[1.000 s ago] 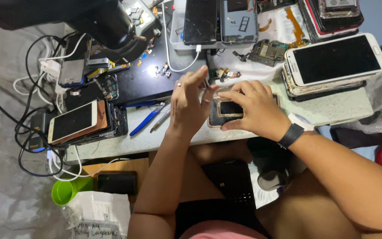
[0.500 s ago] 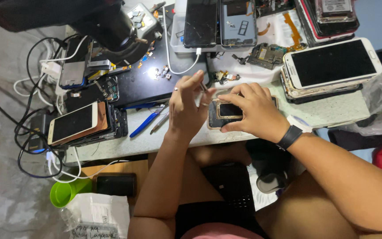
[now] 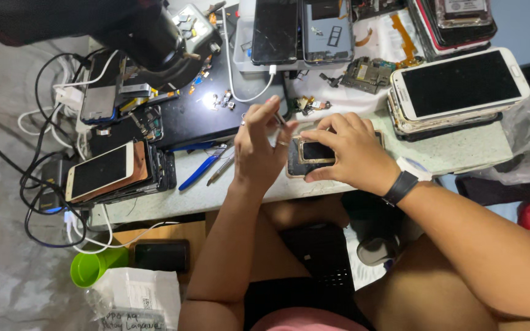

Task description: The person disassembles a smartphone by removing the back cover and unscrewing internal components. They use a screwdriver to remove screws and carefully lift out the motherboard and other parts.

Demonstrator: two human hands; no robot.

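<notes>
The left hand [image 3: 259,150] now sits slightly higher, its tweezers [image 3: 275,116] lifted above the phone [image 3: 310,156]; the right hand [image 3: 348,153] shifts a little.

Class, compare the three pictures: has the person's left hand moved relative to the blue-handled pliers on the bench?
No: the left hand stays just right of the blue-handled pliers.

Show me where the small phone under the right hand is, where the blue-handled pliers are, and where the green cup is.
small phone [image 3: 315,151], head view, on its dark screen between the fingers.
blue-handled pliers [image 3: 196,173], head view, on the blue handle.
green cup [image 3: 91,268], head view, on its side wall.
</notes>
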